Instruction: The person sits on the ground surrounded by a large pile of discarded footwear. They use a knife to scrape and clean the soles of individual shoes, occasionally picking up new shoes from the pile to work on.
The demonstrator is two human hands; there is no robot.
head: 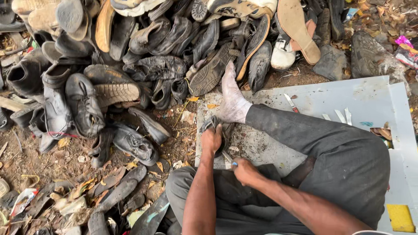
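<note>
Heap of worn dark leather shoes and boots (130, 65), piled loose across the upper part of the ground with no bin or box about it; among them a black boot with a pale ribbed sole (114, 92), a white shoe (283, 54) and a tan upturned sole (298, 28). Person seated on a pale grey flat board (370, 98) laid over bare earth strewn with dry leaves and scraps (65, 196), in grey trousers (344, 152), one dusty bare foot (233, 98) stretched out toward the heap. Left hand (211, 138) closed in a fist over a dark, limp, worn piece of shoe material (216, 125), pressing it down on the board just beside the heel of the foot; the piece shows crumpled and blackish, its edge curling up past the fingers. Right hand (246, 170) curled shut around a small tool with a blue tip and a short pale blade (228, 159), the blade pointing up toward the dark piece, whether touching it cannot be told. Small knife with a pale blade (291, 102) lying on the board beyond the knee; pale thin strips (342, 115) lying near it. Yellow rectangular patch (399, 217) at the board's near corner.
</note>
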